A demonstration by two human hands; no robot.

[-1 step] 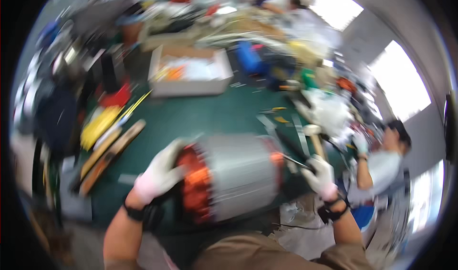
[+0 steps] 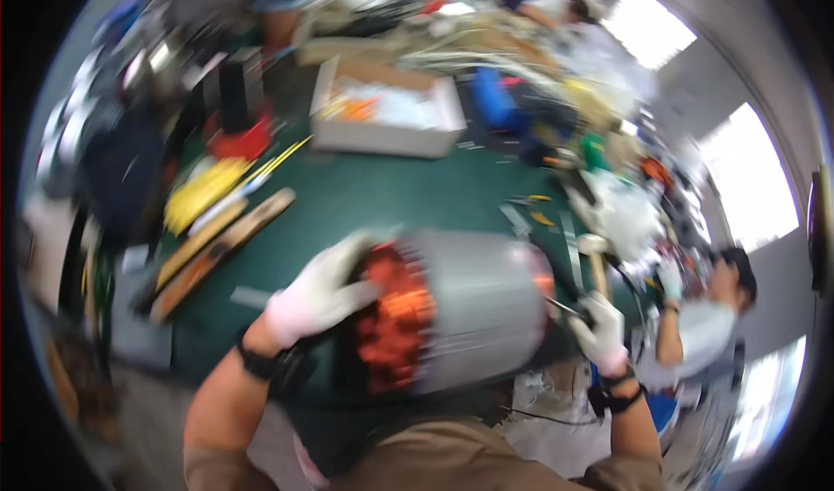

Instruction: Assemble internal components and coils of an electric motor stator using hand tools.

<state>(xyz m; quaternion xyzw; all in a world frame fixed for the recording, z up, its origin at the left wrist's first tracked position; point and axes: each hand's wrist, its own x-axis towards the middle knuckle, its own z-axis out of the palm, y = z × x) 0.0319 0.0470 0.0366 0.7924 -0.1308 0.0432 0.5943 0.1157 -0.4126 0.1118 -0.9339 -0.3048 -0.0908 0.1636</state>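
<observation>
A motor stator (image 2: pixel 486 304), a grey ribbed cylinder with orange-copper windings (image 2: pixel 395 317) bulging from its left end, lies on its side at the near edge of the green table. My left hand (image 2: pixel 326 287), in a white glove, rests at the upper rim of those windings with thumb and fingers apart. In my gloved right hand (image 2: pixel 601 328), closed fingers hold a thin metal rod-like tool (image 2: pixel 563 305). Its tip meets the stator's right end, where the contact is too blurred to make out. A mallet (image 2: pixel 596 261) with a pale head lies just beyond that hand.
On the green table (image 2: pixel 347 187) stands an open cardboard box (image 2: pixel 382 142) with white and orange bits. Wooden sticks (image 2: pixel 224 252) and a yellow bundle (image 2: pixel 204 196) lie left. Yellow-handled cutters (image 2: pixel 532 200) and plastic bags (image 2: pixel 630 209) are right. Another person (image 2: pixel 695 335) works at far right.
The whole view has swung, so table, box and stator sit further right in the picture. Both hands keep their places at the stator's two ends.
</observation>
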